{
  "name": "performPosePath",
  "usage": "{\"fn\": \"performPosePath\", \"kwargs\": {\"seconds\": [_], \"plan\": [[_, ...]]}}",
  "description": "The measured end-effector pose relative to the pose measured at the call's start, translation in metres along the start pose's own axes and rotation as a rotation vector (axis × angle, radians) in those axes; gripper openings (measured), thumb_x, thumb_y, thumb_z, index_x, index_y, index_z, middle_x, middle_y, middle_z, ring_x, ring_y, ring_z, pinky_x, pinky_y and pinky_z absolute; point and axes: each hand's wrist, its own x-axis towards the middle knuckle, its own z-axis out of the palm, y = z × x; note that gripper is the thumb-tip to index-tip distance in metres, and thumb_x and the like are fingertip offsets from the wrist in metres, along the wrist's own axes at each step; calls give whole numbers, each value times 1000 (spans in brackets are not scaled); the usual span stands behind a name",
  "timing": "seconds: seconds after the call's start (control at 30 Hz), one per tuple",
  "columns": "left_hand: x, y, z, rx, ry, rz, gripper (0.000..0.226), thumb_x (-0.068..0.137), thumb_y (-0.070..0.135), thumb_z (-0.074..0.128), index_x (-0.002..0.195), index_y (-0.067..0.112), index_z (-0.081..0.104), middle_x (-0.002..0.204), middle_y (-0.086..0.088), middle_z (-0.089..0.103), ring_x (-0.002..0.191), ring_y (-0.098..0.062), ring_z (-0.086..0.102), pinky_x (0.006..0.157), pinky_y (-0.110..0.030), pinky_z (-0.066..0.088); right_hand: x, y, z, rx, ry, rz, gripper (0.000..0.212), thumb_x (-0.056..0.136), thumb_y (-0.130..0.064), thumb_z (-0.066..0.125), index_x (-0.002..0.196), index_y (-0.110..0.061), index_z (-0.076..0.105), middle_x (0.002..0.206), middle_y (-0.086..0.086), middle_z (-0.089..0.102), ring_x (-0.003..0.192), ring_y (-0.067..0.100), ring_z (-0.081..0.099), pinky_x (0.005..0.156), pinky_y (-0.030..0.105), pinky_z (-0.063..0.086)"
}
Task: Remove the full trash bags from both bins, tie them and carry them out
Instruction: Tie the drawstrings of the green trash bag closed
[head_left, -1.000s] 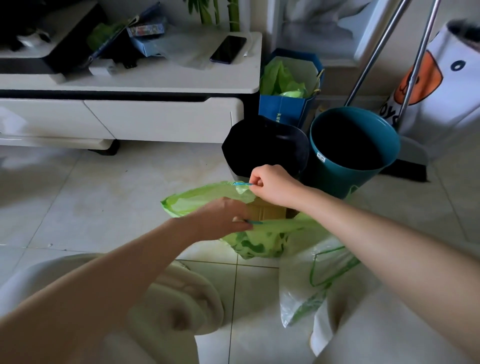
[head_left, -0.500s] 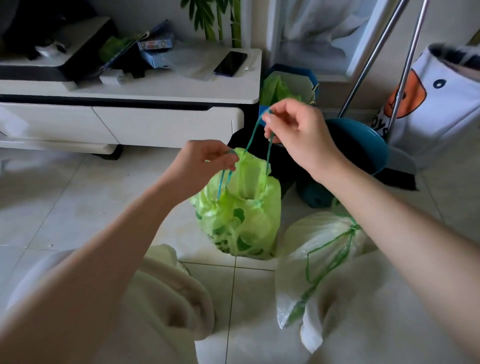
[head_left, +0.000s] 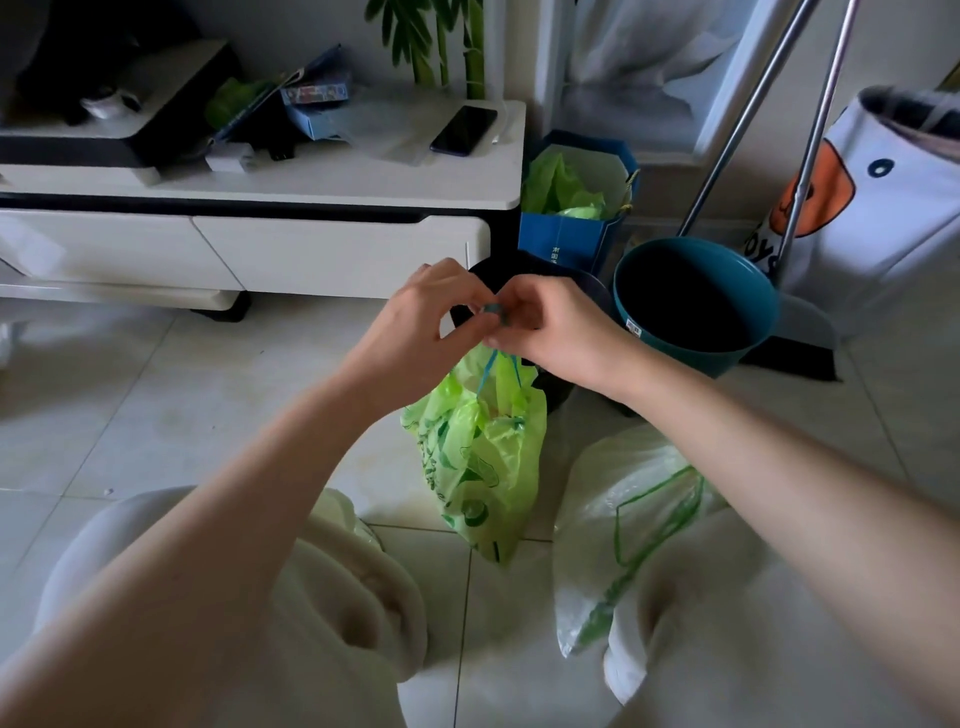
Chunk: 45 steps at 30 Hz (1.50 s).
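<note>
A bright green trash bag (head_left: 480, 462) hangs from its blue drawstrings (head_left: 496, 364), its bottom near the tiled floor. My left hand (head_left: 423, 325) and my right hand (head_left: 550, 327) meet above it, both pinching the drawstrings, fingertips touching. A whitish trash bag (head_left: 623, 525) with a green drawstring lies on the floor to the right, by my knee. Behind my hands stands a black bin (head_left: 582, 291), mostly hidden. Right of it is a teal bin (head_left: 696, 306), open and dark inside.
A white TV cabinet (head_left: 260, 208) with a phone (head_left: 464, 130) and clutter runs along the back left. A blue paper bag (head_left: 571, 208) stuffed with green plastic stands behind the bins. Two metal poles (head_left: 779, 130) and a white printed bag (head_left: 872, 208) are at the right.
The green bag's mouth was pulled shut and the bag lifted. My hands rose apart with the drawstrings, then came together above the bag.
</note>
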Motion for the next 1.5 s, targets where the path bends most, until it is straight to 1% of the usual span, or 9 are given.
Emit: {"fn": "performPosePath", "kwargs": {"seconds": [0.1, 0.2, 0.3, 0.37, 0.63, 0.83, 1.13, 1.37, 1.5], "plan": [[4, 0, 0, -80, 44, -76, 17, 86, 20, 66, 102, 16, 64, 100, 3, 63, 98, -9, 57, 89, -18, 42, 1, -1, -2, -4, 38, 33, 6, 80, -17, 70, 83, -13, 67, 71, -2, 64, 64, 8, 56, 65, 24, 45], [3, -27, 0, 21, -200, -298, 66, 76, 33, 77, 134, 26, 45, 130, 2, 56, 123, -13, 48, 103, -28, 36, 0, -5, -10, 75, 70, 86, 10, 82, -18, 67, 82, -8, 66, 69, 0, 64, 69, 12, 57, 72, 36, 52], [-10, -52, 22, 190, -642, -472, 118, 63, 61, 76, 150, 36, -1, 161, 6, 5, 148, -24, 1, 118, -56, 7, -3, -9, -15, 165, 4, 110, 12, 86, -17, 60, 79, -7, 62, 75, 2, 66, 80, 16, 61, 86, 43, 54], [-16, -55, 52, 210, -643, -422, 129, 56, 71, 72, 148, 39, -13, 159, 11, -14, 145, -22, -17, 113, -61, -9, -6, -10, -15, 199, -52, 97, 14, 89, -18, 58, 81, -7, 62, 80, 5, 68, 84, 17, 63, 88, 43, 53], [-9, -46, 117, 213, -138, -312, 84, 67, 57, 70, 137, 22, 42, 131, 1, 53, 127, -16, 39, 116, -48, 16, -15, -22, -15, 466, -100, 121, 14, 94, -10, 50, 90, 1, 59, 83, 11, 65, 72, 23, 58, 76, 37, 47], [-16, -38, 133, 24, -49, -306, 18, 72, 29, 63, 88, 20, 61, 95, 7, 58, 94, -13, 46, 96, -37, 33, -22, -25, -22, 555, -55, 115, 18, 93, -12, 51, 76, -7, 49, 63, 2, 42, 58, 14, 41, 77, 36, 42], [-21, -19, 138, -418, -82, -480, 21, 67, 19, 50, 79, 25, 67, 76, -10, 66, 71, -32, 61, 64, -49, 54, -18, -21, -37, 749, 14, 158, 14, 93, -8, 49, 88, -5, 62, 67, 2, 48, 58, 14, 45, 78, 39, 45], [-28, -27, 143, -264, -14, -444, 34, 83, 46, 59, 69, 17, 49, 62, 7, 46, 52, -8, 44, 51, -27, 39, -23, -24, -39, 633, 38, 116, 17, 93, -10, 50, 82, -5, 63, 66, 3, 54, 64, 15, 51, 74, 31, 48], [-26, -50, 139, -245, -138, -412, 22, 86, 50, 47, 84, 39, 66, 98, 8, 61, 76, -12, 58, 64, -31, 46, -32, -27, -39, 574, 48, 15, 21, 93, -6, 50, 75, -4, 61, 65, 8, 55, 68, 21, 54, 75, 35, 50]]}}
